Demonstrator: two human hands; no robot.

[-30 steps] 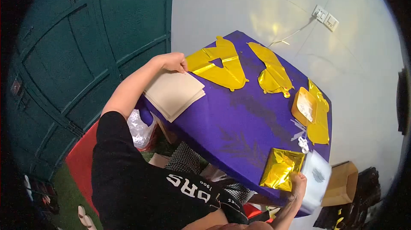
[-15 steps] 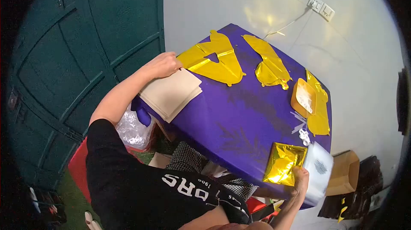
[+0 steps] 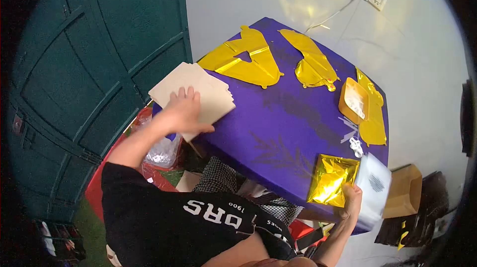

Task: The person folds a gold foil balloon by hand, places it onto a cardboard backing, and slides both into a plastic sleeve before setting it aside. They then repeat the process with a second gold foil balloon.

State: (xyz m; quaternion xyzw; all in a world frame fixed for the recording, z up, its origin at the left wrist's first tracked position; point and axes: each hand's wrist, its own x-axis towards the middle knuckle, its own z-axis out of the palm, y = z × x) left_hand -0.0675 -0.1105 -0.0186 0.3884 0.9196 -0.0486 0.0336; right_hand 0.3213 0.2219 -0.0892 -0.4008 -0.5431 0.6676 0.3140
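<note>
The left hand (image 3: pixel 184 113) lies open, fingers spread, on a stack of beige rectangular sheets (image 3: pixel 211 93) at the purple table's (image 3: pixel 283 128) left edge; the right hand (image 3: pixel 352 197) pinches a shiny gold foil packet (image 3: pixel 329 180) at near right.

Stack of beige sheets (image 3: pixel 211 95): thin, flat, plain, matte, angular outline. Lies at the left end of the tabletop (image 3: pixel 278 123), reaching past its edge there. Sheets not squared up, edges fanned and stepped on the right side. Left hand (image 3: pixel 185 113) spread on top, covering part of the upper face. Exact count not readable.

Gold foil packet (image 3: pixel 334 177): shiny, roughly rectangular, crinkled, bright glare mid-face. Lies near the tabletop's near right corner, close to the near edge. Right hand (image 3: pixel 353 195) curled against its right side; grip unclear.
</note>
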